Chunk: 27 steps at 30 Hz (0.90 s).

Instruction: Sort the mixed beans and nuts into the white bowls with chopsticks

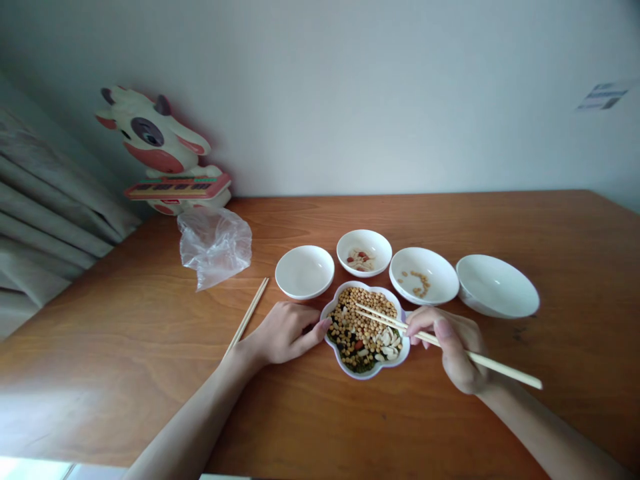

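A flower-shaped bowl [364, 376] with a pale purple rim holds yellow soybeans [375, 300], white flat seeds or slices [390, 341], a few reddish pieces and something dark green. My left hand [285, 337] grips its left edge, the thumb over the rim. Between the fingers of my right hand [453, 343] is a pair of chopsticks [505, 369], whose tips rest over the soybeans. I cannot make out whether the tips pinch a bean. My right fingers are close to the bowl's right edge.
Behind stand white bowls: a left one [305, 273], one with reddish and pale bits [377, 248], one with several soybeans [440, 273], and a right one [500, 287]. Left lie another chopstick pair [247, 315], a clear plastic bag [215, 243] and a cow toy keyboard [175, 187].
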Each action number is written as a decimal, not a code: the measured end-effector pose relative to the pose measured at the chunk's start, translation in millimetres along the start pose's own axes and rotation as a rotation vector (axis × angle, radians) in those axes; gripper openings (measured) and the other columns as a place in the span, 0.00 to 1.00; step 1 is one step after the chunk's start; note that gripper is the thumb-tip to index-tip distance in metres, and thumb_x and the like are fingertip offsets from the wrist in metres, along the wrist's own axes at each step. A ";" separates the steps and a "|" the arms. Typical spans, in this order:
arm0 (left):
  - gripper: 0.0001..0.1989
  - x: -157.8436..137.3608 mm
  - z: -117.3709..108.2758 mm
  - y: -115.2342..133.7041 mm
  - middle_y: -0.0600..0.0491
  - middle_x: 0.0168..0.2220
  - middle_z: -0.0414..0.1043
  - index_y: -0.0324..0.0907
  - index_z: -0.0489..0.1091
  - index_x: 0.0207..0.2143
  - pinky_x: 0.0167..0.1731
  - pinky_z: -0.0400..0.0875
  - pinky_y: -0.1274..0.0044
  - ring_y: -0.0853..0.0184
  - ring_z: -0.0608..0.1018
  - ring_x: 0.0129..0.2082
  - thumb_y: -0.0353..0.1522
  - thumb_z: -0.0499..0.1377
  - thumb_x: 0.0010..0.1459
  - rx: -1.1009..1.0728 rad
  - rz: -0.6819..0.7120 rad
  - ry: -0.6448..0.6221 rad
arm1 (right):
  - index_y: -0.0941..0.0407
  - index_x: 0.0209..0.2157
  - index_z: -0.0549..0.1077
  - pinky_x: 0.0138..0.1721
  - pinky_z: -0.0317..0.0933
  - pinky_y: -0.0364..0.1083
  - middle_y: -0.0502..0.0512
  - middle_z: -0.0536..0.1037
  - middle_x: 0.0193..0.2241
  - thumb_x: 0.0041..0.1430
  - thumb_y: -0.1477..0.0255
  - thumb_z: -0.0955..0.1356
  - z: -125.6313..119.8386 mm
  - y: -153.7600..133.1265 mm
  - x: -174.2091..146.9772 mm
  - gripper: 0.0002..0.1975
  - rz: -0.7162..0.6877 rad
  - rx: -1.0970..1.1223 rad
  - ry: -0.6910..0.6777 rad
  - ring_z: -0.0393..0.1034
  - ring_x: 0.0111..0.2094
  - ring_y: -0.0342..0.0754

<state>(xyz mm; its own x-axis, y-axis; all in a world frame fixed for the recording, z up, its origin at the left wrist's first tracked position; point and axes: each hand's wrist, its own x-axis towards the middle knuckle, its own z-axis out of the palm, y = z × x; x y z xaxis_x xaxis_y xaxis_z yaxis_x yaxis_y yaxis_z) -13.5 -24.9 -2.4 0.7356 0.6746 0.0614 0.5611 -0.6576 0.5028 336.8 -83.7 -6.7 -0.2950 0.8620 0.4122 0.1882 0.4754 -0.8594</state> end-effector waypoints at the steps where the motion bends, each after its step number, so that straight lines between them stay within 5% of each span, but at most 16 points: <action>1: 0.24 0.1 0.0 -0.2 0.54 0.27 0.71 0.42 0.63 0.29 0.31 0.56 0.72 0.69 0.70 0.26 0.42 0.46 0.80 -0.002 0.002 -0.001 | 0.50 0.41 0.78 0.32 0.65 0.48 0.53 0.79 0.32 0.81 0.64 0.57 0.3 0.4 -0.2 0.20 -0.001 -0.002 -0.003 0.72 0.31 0.48; 27: 0.25 -1.0 0.5 -1.4 0.53 0.28 0.72 0.42 0.65 0.29 0.31 0.56 0.72 0.68 0.70 0.27 0.43 0.46 0.80 0.012 0.001 -0.006 | 0.51 0.40 0.80 0.38 0.67 0.49 0.53 0.75 0.28 0.81 0.66 0.57 1.3 3.5 -0.2 0.22 -0.030 -0.034 0.009 0.75 0.35 0.51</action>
<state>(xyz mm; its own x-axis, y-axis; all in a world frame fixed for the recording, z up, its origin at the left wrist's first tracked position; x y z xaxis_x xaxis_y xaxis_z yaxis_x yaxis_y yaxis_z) -14.9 -24.9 -3.6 0.7383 0.6721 0.0565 0.5650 -0.6620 0.4925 336.3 -82.5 -10.1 -0.2929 0.8485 0.4407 0.2109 0.5069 -0.8358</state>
